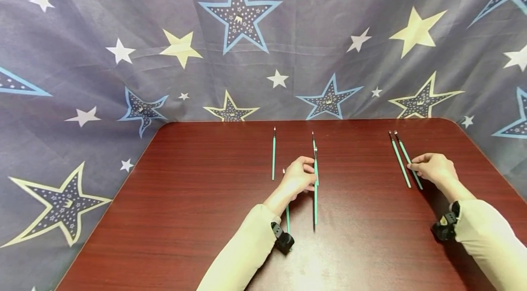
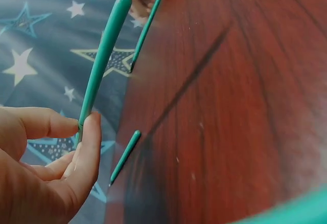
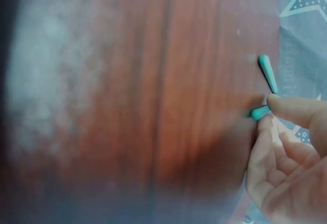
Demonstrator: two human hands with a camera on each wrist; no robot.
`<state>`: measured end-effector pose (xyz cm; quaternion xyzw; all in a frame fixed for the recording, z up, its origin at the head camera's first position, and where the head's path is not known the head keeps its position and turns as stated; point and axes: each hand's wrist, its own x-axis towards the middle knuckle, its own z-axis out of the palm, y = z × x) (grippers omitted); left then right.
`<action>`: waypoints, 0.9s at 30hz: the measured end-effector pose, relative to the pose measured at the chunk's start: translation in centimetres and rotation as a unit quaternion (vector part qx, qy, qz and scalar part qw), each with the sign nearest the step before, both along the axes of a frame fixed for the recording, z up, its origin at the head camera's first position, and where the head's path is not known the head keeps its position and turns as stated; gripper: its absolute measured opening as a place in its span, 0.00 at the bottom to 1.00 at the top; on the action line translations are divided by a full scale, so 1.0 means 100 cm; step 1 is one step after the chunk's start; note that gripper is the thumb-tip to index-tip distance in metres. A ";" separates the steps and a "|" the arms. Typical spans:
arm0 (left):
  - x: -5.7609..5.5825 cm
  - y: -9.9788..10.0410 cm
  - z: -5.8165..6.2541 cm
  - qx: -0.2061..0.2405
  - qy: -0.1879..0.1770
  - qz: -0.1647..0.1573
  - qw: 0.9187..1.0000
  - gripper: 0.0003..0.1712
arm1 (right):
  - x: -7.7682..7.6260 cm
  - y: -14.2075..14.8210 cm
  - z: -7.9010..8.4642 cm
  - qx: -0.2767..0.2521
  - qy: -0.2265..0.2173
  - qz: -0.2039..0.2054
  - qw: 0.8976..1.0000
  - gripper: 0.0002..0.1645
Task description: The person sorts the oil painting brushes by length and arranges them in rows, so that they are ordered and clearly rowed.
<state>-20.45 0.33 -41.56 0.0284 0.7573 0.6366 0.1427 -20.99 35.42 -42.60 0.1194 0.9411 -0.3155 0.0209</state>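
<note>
My left hand (image 1: 297,175) pinches a thin paintbrush (image 1: 315,208) with a mint-green handle between thumb and fingers. In the left wrist view this held paintbrush (image 2: 104,55) is raised at a slant, its shadow falling on the table. Behind it another paintbrush (image 1: 314,141) lies on the wood, partly covered. A further paintbrush (image 1: 288,220) passes beneath my left wrist. On the right, my right hand (image 1: 435,169) pinches a paintbrush (image 1: 404,148) near the middle of its handle. In the right wrist view, thumb and fingertips close around that green handle (image 3: 259,113). A parallel paintbrush (image 1: 400,163) lies just left of it.
Beyond my left hand, one more paintbrush (image 1: 273,156) lies on the reddish-brown wooden table (image 1: 197,199), bristles towards the far edge. A grey cloth (image 1: 288,57) printed with stars hangs behind the table and along its sides. Small cameras (image 1: 283,239) are strapped to both wrists.
</note>
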 end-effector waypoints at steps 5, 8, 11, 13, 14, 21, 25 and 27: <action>-0.004 0.013 0.001 0.000 0.004 0.004 1.000 0.25 | -0.001 0.000 -0.002 0.004 -0.002 0.002 1.000 0.25; -0.006 0.024 0.000 0.005 0.008 0.006 1.000 0.25 | -0.002 0.001 -0.002 0.004 -0.005 -0.001 1.000 0.25; -0.009 0.037 -0.001 0.006 0.010 0.014 1.000 0.24 | -0.002 0.002 -0.002 0.006 -0.005 -0.004 1.000 0.24; -0.010 0.046 -0.002 0.006 0.011 0.021 1.000 0.24 | -0.002 0.002 -0.001 0.005 -0.006 -0.005 1.000 0.24; -0.011 0.050 -0.002 0.006 0.011 0.024 1.000 0.23 | -0.002 0.001 -0.001 0.004 -0.007 -0.005 1.000 0.24; -0.017 0.077 -0.003 0.000 0.005 0.033 0.999 0.22 | -0.003 0.000 -0.002 -0.005 -0.009 -0.009 1.000 0.24; -0.022 0.089 -0.004 0.006 -0.012 0.039 0.999 0.21 | -0.003 0.000 -0.001 -0.011 -0.009 -0.009 1.000 0.24; -0.024 0.094 -0.005 0.011 -0.021 0.045 0.999 0.21 | -0.003 0.000 -0.001 -0.012 -0.011 -0.011 1.000 0.24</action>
